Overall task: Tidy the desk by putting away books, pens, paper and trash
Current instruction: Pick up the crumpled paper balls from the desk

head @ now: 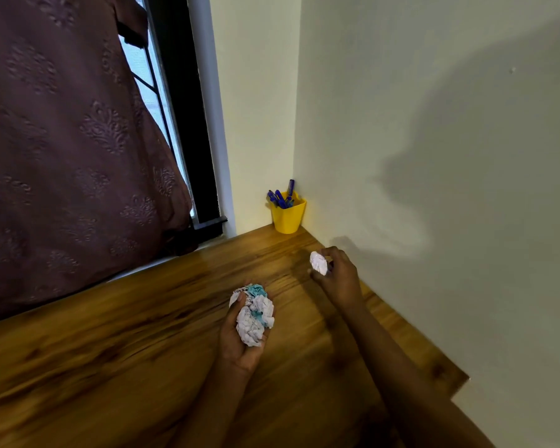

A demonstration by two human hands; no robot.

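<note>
1. The left hand (236,342) lay palm up over the middle of the wooden desk (110,350). Its fingers and thumb were curled round a bundle of crumpled papers (256,318), white wads with a teal one among them.
2. The right hand (340,279) was further back and to the right, near the wall (434,156), with the back of the hand toward the camera. Its fingertips pinched a small white paper ball (318,262); whether the ball touched the desk could not be told.
3. The two hands were apart, neither touching the other nor the other's paper.
4. A yellow cup (288,218) stood upright in the far corner of the desk, where the two walls met. It held several blue pens (281,198), their ends sticking out above the rim.
5. A dark patterned curtain (62,140) hung at the left behind the desk's far edge, beside a black window frame (188,108).
6. A soft shadow fell on the wall to the right of the hands
</note>
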